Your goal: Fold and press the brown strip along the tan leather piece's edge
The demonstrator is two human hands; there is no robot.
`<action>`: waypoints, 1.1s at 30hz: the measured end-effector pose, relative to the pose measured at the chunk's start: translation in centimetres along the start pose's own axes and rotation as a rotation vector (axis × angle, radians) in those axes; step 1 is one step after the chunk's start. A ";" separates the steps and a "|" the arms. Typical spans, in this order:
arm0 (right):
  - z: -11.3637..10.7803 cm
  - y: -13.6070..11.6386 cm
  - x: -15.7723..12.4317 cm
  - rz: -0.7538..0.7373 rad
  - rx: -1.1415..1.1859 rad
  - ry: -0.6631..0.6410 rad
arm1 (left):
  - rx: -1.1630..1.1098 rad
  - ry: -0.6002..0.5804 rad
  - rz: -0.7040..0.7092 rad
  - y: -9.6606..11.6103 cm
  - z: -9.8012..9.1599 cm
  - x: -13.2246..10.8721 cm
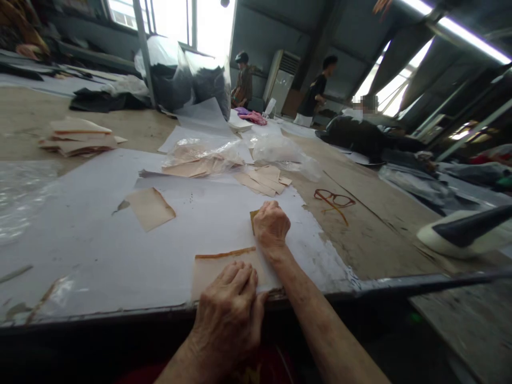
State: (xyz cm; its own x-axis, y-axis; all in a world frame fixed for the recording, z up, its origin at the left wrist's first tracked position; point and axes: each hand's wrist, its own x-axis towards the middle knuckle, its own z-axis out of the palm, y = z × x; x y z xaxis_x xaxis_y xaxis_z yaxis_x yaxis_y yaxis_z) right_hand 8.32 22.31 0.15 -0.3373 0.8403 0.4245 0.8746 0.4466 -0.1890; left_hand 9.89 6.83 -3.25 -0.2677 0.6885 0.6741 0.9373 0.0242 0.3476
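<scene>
A pale beige rectangular piece (208, 269) with a brown strip along its far edge lies at the front edge of the table. My left hand (232, 298) rests on it with fingers stretched out and laid flat, pressing the piece to the white sheet. Just beyond, my right hand (272, 224) is closed like a fist around a small yellow-brown flat piece (253, 220). Only one side of that piece shows, so its kind is unclear. Farther left is another beige piece (151, 209) with a brown edge, lying flat and apart from both hands.
White paper (100, 234) covers the table's near part. Beyond are loose beige pieces (266, 180) and plastic bags (284, 152). A stack (82, 141) sits back left. Glasses (335, 200) and a white object with a black handle (460, 233) are rightward. People (316, 93) work behind.
</scene>
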 end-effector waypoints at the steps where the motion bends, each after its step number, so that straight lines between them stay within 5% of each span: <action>1: -0.6 0.3 -0.1 0.032 0.032 -0.010 | 0.000 -0.006 -0.001 0.0 0.0 0.0; 6: -2.3 1.1 -2.9 -0.155 0.073 -0.103 | -0.017 0.012 0.013 0.0 -0.1 0.3; 13: 0.1 -0.1 -2.9 -0.261 -0.063 -0.124 | -0.014 0.034 -0.027 0.0 0.0 0.4; 18: 1.6 -0.7 -0.1 -0.213 -0.080 -0.046 | -0.009 0.030 -0.006 -0.1 0.0 0.4; 23: -0.6 0.3 0.4 -0.033 0.026 -0.005 | 0.000 0.037 -0.008 -0.1 0.0 0.2; 27: -2.0 1.1 -2.3 -0.202 0.087 -0.092 | -0.012 0.054 -0.005 -0.1 0.0 0.3; 33: 0.9 0.1 -2.6 -0.334 -0.021 -0.074 | -0.009 0.055 -0.023 -0.1 0.1 0.2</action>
State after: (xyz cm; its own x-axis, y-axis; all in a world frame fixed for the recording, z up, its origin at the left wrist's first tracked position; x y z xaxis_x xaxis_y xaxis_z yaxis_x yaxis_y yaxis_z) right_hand 9.02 20.44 -1.75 -0.6301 0.6689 0.3945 0.7182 0.6951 -0.0315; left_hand 9.82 7.03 -3.24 -0.3009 0.6469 0.7007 0.9289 0.0326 0.3689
